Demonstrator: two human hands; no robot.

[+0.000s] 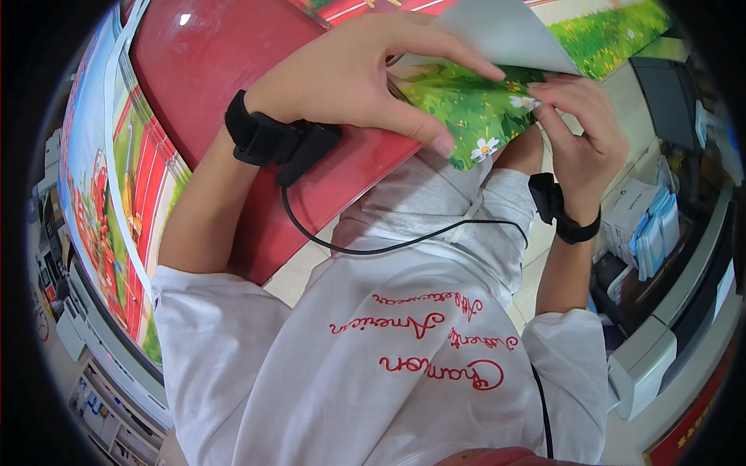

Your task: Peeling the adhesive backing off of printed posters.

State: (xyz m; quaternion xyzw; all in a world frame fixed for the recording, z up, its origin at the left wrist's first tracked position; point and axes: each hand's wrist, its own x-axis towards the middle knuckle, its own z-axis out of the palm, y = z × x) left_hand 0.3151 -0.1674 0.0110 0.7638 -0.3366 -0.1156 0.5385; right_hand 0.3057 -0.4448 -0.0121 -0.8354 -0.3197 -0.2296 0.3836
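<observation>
A printed sheet (484, 113) with green grass and white daisies lies over the edge of a glossy red table (192, 64). Part of it is folded back, baring a plain pale-grey reverse side (501, 32). My left hand (361, 76) spreads its thumb and forefinger apart over the printed side; its other fingers are hidden. At the sheet's right edge, my right hand (583, 110) pinches the material between thumb and fingers. Black straps with small devices circle both wrists, and a black cable (373, 251) hangs from the left one across my lap.
On the left, a large colourful printed banner (99, 215) hangs along a long machine, with a white strip (111, 116) across it. To the right stand a white carton (626, 215), blue-and-white packets (655, 233) and another long grey machine (670, 309). Pale floor tiles show beside my legs.
</observation>
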